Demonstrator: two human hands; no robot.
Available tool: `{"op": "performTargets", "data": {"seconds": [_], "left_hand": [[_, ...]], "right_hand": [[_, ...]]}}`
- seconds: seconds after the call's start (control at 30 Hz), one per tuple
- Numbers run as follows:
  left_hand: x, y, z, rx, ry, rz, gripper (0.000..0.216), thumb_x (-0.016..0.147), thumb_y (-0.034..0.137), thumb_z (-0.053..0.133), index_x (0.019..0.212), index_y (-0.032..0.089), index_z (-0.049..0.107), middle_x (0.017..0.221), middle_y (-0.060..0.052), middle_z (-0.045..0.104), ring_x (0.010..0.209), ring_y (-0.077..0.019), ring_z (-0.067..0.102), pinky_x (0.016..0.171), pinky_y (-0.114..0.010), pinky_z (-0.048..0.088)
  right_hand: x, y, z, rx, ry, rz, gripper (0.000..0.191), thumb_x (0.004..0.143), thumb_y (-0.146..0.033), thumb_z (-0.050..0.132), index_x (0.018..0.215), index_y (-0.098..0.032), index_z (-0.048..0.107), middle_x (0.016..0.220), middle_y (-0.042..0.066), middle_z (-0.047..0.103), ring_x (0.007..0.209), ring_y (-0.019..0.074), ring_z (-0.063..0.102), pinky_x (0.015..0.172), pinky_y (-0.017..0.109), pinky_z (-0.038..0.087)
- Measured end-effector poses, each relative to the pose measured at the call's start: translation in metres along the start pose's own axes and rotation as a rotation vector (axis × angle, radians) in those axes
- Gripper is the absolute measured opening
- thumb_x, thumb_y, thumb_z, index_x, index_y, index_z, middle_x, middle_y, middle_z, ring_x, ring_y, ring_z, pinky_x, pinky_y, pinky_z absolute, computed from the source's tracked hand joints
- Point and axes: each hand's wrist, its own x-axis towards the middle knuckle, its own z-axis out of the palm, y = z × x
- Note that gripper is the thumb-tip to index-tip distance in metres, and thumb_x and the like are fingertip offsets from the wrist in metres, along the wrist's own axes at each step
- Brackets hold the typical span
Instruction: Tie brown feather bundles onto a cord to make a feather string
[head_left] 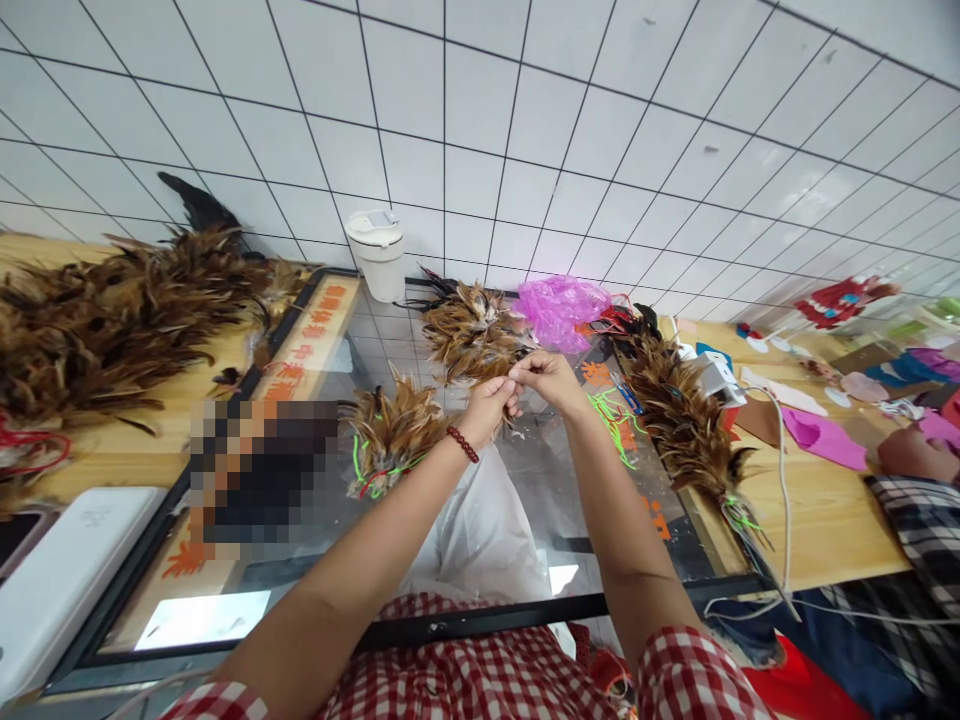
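Over the glass panel point(375, 340), my left hand point(489, 408) and my right hand point(553, 380) meet with fingertips pinched together. Whatever lies between those fingers is too small to make out. Just behind them is a pile of brown feathers point(469, 335), partly covered by my hands. A smaller feather bundle point(394, 425) with green and red strings lies left of my left hand. Green cords point(616, 425) rest to the right of my right wrist, and a long row of feathers point(667, 390) runs along the panel's right side.
A large feather heap point(112, 330) covers the left table, with a white box point(75, 590) nearer me. A white lidded cup point(376, 255) and a pink plastic bag point(564, 310) stand by the tiled wall. A white cable point(785, 500) hangs at right, near another person's sleeve point(926, 530).
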Motion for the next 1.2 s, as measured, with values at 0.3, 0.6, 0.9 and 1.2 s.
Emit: {"op": "performTargets", "data": {"seconds": [0.3, 0.6, 0.9, 1.2], "left_hand": [[-0.001, 0.006, -0.002, 0.070, 0.048, -0.070, 0.035, 0.073, 0.045, 0.065, 0.067, 0.014, 0.050, 0.051, 0.007, 0.037, 0.037, -0.0008, 0.025, 0.036, -0.015, 0.016], [-0.002, 0.008, 0.000, 0.069, 0.127, -0.086, 0.031, 0.076, 0.041, 0.063, 0.066, 0.014, 0.050, 0.050, 0.007, 0.036, 0.038, -0.0013, 0.025, 0.036, -0.015, 0.016], [-0.003, 0.010, 0.002, 0.020, 0.135, -0.056, 0.032, 0.074, 0.041, 0.065, 0.066, 0.013, 0.051, 0.051, 0.006, 0.037, 0.039, -0.0010, 0.025, 0.037, -0.015, 0.015], [-0.018, 0.027, 0.024, -0.106, -0.145, 0.011, 0.035, 0.072, 0.044, 0.067, 0.070, 0.014, 0.050, 0.073, -0.001, 0.055, 0.048, -0.0041, 0.045, 0.041, -0.017, 0.031]], "right_hand": [[-0.033, 0.016, -0.105, -0.913, 0.337, 0.372, 0.019, 0.068, -0.022, 0.061, 0.082, -0.018, 0.073, 0.081, 0.008, 0.071, 0.078, 0.0207, 0.063, 0.070, 0.028, 0.044], [-0.050, 0.054, -0.131, -0.917, 0.153, 0.652, 0.010, 0.062, -0.016, 0.059, 0.064, -0.015, 0.068, 0.058, 0.005, 0.063, 0.060, 0.0152, 0.057, 0.057, 0.024, 0.038], [-0.058, -0.014, -0.126, -0.027, 0.390, 0.149, 0.022, 0.069, -0.032, 0.067, 0.081, -0.018, 0.056, 0.068, 0.001, 0.063, 0.052, 0.0088, 0.053, 0.048, 0.020, 0.041], [-0.042, -0.054, -0.059, 0.287, -0.067, 0.002, 0.032, 0.074, -0.037, 0.069, 0.096, -0.017, 0.057, 0.070, 0.000, 0.062, 0.053, 0.0084, 0.054, 0.049, 0.021, 0.043]]}}
